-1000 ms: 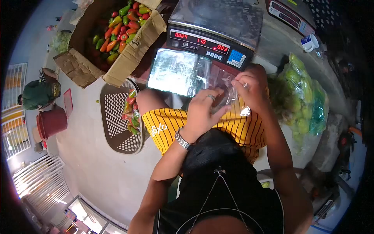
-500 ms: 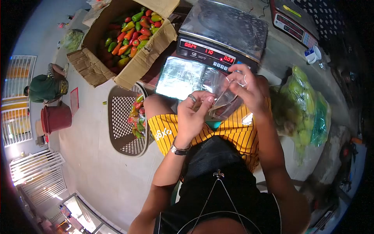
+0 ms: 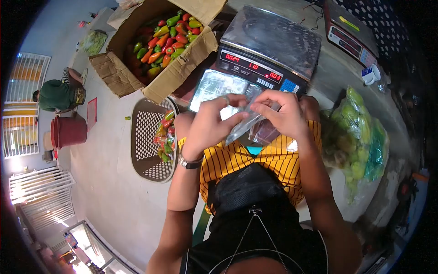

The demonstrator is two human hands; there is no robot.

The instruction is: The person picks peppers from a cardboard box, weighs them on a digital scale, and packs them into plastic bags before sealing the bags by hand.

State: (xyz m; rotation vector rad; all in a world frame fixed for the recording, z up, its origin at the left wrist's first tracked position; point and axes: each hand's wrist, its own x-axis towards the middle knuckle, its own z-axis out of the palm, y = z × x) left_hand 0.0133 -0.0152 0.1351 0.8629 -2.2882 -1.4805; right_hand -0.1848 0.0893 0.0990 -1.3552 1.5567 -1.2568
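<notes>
Above the striped yellow shorts (image 3: 228, 166), the person's left hand (image 3: 211, 122) and right hand (image 3: 284, 115) meet at a clear plastic bag (image 3: 242, 127), which hangs between them as a narrow, slanting strip, its lower end towards 7 o'clock. The right thumb and forefinger pinch it near its upper end. The left fingers are curved, thumb and forefinger apart at the tips beside the plastic; whether they grip it, I cannot tell.

What has just changed is the bag's shape: it is now drawn narrow instead of spread wide. That suggests the work is on the bag itself, with both hands taken up by it; nothing shows inside, and whether its mouth is open is unclear.

Against the picture half a second ago, the hands are closer together and the right fingers less fanned. The view has shifted a little, but the things around keep their layout: the shiny plastic stack (image 3: 213, 89) at 10 to 11 o'clock from the hands, the scale (image 3: 273, 41) at 1 o'clock with the same lit digits, the cardboard box (image 3: 185, 64) of peppers (image 3: 169, 43) at 10 o'clock, and the perforated basket (image 3: 141, 150) between 8 and 9 o'clock.
</notes>
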